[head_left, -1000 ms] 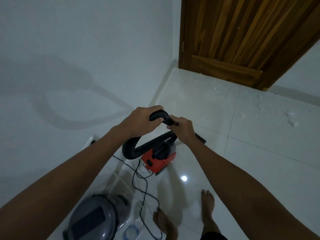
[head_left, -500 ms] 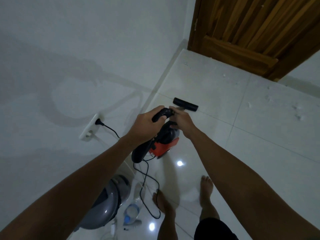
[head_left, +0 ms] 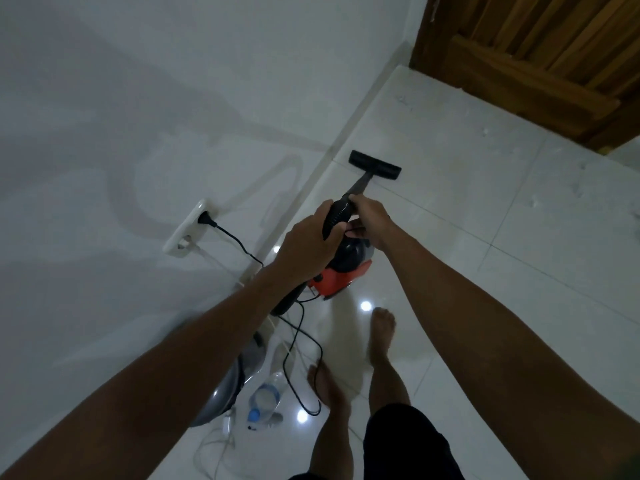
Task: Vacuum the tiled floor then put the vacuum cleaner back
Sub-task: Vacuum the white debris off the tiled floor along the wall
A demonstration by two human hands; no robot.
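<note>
**Both hands on the vacuum hose, nozzle by the wall**

The left hand curls over the ribbed black hose, gripping it from above. The right hand closes around the same hose just ahead, where it meets the rigid wand. The wand slopes down to the flat black floor nozzle, which rests on the tiled floor close to the base of the white wall.

The red and black vacuum cleaner sits on the floor directly below the hands, partly hidden by them. Its black power cord loops across the tiles and its plug sits in a white wall socket.

Two bare feet stand behind the machine. Beside the left forearm lie a grey rounded appliance, possibly a fan, and a clear plastic bottle. A wooden door fills the upper right corner.
</note>
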